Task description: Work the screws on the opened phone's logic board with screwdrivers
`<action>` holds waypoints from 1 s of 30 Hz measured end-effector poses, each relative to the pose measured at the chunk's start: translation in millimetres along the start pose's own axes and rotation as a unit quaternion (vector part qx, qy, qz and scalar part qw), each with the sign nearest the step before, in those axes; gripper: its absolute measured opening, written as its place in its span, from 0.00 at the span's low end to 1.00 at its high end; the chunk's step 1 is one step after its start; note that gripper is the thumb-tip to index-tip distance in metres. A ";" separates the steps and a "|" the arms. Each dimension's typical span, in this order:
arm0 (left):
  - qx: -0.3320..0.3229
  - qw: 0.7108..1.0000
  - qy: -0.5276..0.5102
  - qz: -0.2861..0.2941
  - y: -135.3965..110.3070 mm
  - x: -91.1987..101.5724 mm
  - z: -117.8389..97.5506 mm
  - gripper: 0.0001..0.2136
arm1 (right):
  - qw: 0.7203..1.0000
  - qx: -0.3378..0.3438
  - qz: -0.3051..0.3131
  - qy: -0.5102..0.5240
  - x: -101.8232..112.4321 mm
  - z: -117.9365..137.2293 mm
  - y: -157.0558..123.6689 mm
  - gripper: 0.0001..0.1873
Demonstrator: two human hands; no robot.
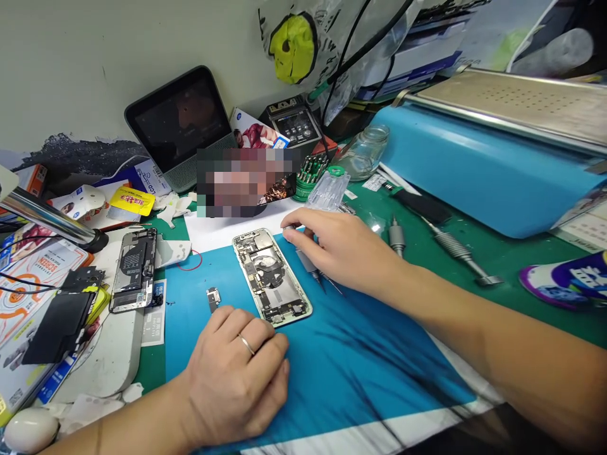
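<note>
An opened smartphone (272, 278) lies on the blue mat, its battery and circuit boards exposed. Beyond its upper right side, my right hand (339, 243) is closed, thumb and fingertips pinching the end of a grey screwdriver (310, 268). Part of that screwdriver is hidden under the hand, with its thin tip on the mat. My left hand (239, 376), wearing a ring, is curled closed near the phone's bottom edge; what its fingers hold, if anything, is hidden. A small metal phone part (213, 297) lies on the mat just beyond it.
A detached phone screen assembly (135, 268) rests at left among boxes. Behind stand a smart display (183, 126), a green bit holder (312, 174) and a glass jar (368, 151). More screwdrivers (453, 243) lie right of the blue mat (379, 360), below a large blue-fronted machine (455, 170).
</note>
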State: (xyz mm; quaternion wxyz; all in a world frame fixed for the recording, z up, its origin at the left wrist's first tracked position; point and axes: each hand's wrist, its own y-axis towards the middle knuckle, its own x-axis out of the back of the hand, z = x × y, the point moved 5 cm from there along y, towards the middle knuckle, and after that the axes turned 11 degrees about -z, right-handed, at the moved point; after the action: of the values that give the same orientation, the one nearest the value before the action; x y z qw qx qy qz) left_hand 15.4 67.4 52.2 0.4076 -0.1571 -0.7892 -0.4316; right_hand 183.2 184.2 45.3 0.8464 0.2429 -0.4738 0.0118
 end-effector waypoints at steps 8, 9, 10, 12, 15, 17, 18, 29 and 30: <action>0.013 1.000 -0.007 -0.002 0.4 -1.1 0.3 0.05 | 0.989 0.029 -0.121 0.084 16.9 10.5 -2.7 0.09; 0.009 1.000 -0.006 -0.001 0.2 -1.0 0.1 0.05 | 0.986 0.044 -0.140 0.085 19.1 12.0 -3.5 0.09; 0.003 1.000 -0.005 0.000 0.0 -0.9 -0.2 0.05 | 0.983 0.060 -0.154 0.085 20.8 13.5 -4.4 0.09; -0.019 1.000 -0.007 0.008 -0.9 -0.8 -1.8 0.06 | 0.977 0.091 -0.172 0.085 23.1 16.6 -5.8 0.10; -0.085 0.995 -0.040 0.040 -3.4 -2.1 -8.4 0.10 | 0.971 0.123 -0.189 0.086 25.4 20.5 -7.4 0.08; -0.133 0.986 -0.067 0.075 -5.7 -4.2 -13.5 0.12 | 0.970 0.126 -0.189 0.087 25.8 21.8 -8.0 0.08; -0.152 0.981 -0.077 0.092 -6.7 -5.4 -15.5 0.13 | 0.971 0.123 -0.187 0.089 25.5 21.9 -8.1 0.08; -0.200 0.968 -0.041 0.143 -13.4 -9.1 -18.0 0.20 | 0.966 0.212 -0.128 0.070 17.0 27.5 -17.2 0.07; -0.194 0.970 -0.030 0.144 -14.4 -9.8 -17.3 0.21 | 0.963 0.225 -0.133 0.065 18.1 29.6 -18.8 0.08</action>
State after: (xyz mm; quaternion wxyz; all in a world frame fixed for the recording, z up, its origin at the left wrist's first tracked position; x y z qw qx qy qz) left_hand 21.6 46.2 41.7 0.4033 -0.3583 -0.6711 -0.5086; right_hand 174.3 151.3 65.3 0.7925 0.4869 -0.3666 0.0213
